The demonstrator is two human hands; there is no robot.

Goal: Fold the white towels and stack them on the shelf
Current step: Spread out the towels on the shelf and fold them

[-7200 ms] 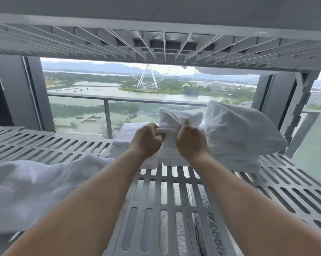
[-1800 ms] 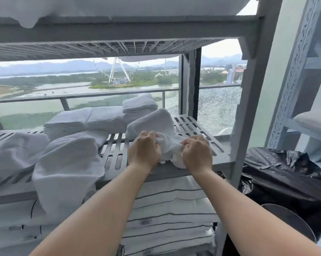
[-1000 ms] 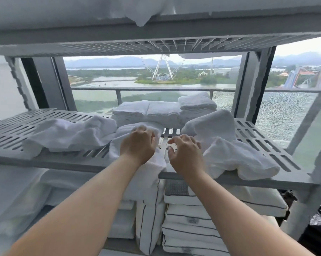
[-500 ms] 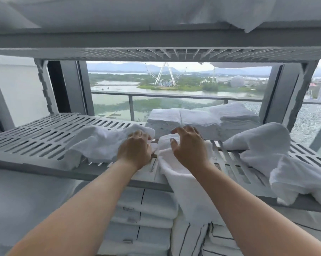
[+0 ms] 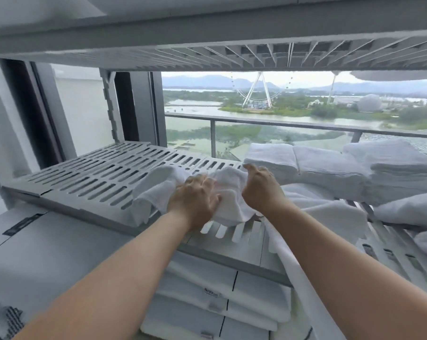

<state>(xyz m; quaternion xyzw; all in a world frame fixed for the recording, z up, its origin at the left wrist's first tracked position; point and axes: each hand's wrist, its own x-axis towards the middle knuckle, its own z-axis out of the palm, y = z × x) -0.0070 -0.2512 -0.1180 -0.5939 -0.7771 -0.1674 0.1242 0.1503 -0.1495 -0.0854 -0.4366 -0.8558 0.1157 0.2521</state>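
A crumpled white towel (image 5: 228,192) lies near the front edge of the grey slatted shelf (image 5: 97,177). My left hand (image 5: 194,200) grips its near side with curled fingers, slightly blurred. My right hand (image 5: 260,190) pinches the towel's right upper edge. Under my right forearm a second unfolded towel (image 5: 323,212) lies spread and hangs over the shelf front. Folded white towels (image 5: 330,168) stand in stacks along the back right of the shelf.
The left half of the shelf is bare slats. An upper shelf (image 5: 207,52) sits low overhead. More loose towels (image 5: 408,212) lie at the far right. Folded linen with black stripes (image 5: 232,288) fills the level below. A window and railing lie behind.
The view has swung left. My right hand left the hanging towel and joined my left on the crumpled towel, which is now bunched between both hands.
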